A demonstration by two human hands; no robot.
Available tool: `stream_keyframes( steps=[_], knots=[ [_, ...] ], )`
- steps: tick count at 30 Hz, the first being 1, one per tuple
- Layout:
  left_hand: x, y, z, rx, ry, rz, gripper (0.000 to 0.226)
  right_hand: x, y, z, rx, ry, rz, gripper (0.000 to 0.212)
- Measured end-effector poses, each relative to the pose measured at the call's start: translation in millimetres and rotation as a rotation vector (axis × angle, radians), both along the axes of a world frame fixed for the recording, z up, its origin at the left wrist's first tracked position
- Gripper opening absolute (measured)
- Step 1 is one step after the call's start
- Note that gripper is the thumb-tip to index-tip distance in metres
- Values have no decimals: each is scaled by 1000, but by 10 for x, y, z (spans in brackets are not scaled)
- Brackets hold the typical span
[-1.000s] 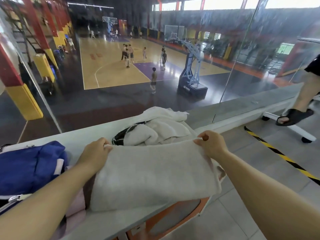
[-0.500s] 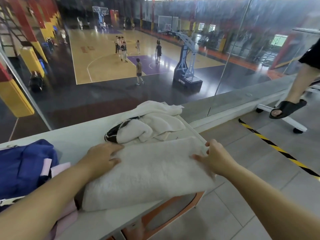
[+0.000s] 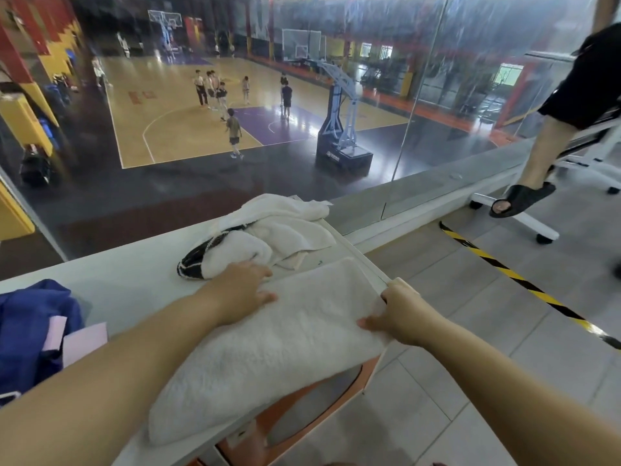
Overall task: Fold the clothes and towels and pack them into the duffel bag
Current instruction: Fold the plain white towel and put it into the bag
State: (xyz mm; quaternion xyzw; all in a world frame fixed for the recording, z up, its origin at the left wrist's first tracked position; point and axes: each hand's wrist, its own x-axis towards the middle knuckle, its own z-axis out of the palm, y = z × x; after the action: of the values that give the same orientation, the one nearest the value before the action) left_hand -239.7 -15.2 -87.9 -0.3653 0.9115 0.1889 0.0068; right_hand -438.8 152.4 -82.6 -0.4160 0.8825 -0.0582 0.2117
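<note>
A white towel [image 3: 285, 338] lies folded into a long band on the white table [image 3: 134, 280], its near end hanging over the table's front edge. The left hand [image 3: 240, 290] rests flat on the towel's far left corner, fingers straight and spread, palm down, gripping nothing. The right hand [image 3: 403, 314] is at the towel's right edge, where the thumb lies on top of the cloth and the fingers curl round the edge, so the hand holds the towel in a pinch.

Just beyond the towel, touching its far edge, sits a loose heap of white towels [image 3: 285, 227], with a black-and-white garment [image 3: 198, 257] tucked under the heap's left side. The left hand's fingertips are just beside that heap.

Well to the left of the towel, a blue duffel bag [image 3: 30, 324] sits on the table at the picture's edge, and a pink cloth [image 3: 84, 341] lies against its right side, between the bag and the left forearm.

Below the towel's hanging end, an orange seat [image 3: 302, 405] shows under the table. To the right of the towel, yellow-and-black tape [image 3: 504, 270] runs across the grey floor tiles. Farther right, another person's foot in a black sandal [image 3: 521, 198] hangs above the floor. Beyond the towel, a glass wall [image 3: 201, 196] looks down on a basketball court.
</note>
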Motion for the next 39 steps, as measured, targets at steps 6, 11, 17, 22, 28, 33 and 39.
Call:
stream_keyframes(
  steps=[6, 11, 17, 22, 28, 33, 39],
  knots=[
    [-557, 5, -139, 227, 135, 2, 66, -165, 23, 90, -246, 43, 122, 12],
    [-719, -106, -180, 425, 252, 66, 71, -427, 102, 102, -505, 110, 236, 15],
    [-650, -214, -127, 669, 489, 84, 48, -564, -118, 254, -689, -30, 179, 14],
    [-478, -300, 71, 561, 651, 172, 19, -554, -528, 442, -721, -23, 163, 19],
    [-2, -544, 310, 320, 605, 288, 13, -290, -1204, 649, -709, 40, 174, 27],
    [317, -831, 378, 100, 518, 456, 29, 14, -1818, 669, -805, -31, 191, 25],
    [520, -829, 202, -59, 513, 541, 59, 231, -1843, 465, -684, 49, 317, 39]
  ],
)
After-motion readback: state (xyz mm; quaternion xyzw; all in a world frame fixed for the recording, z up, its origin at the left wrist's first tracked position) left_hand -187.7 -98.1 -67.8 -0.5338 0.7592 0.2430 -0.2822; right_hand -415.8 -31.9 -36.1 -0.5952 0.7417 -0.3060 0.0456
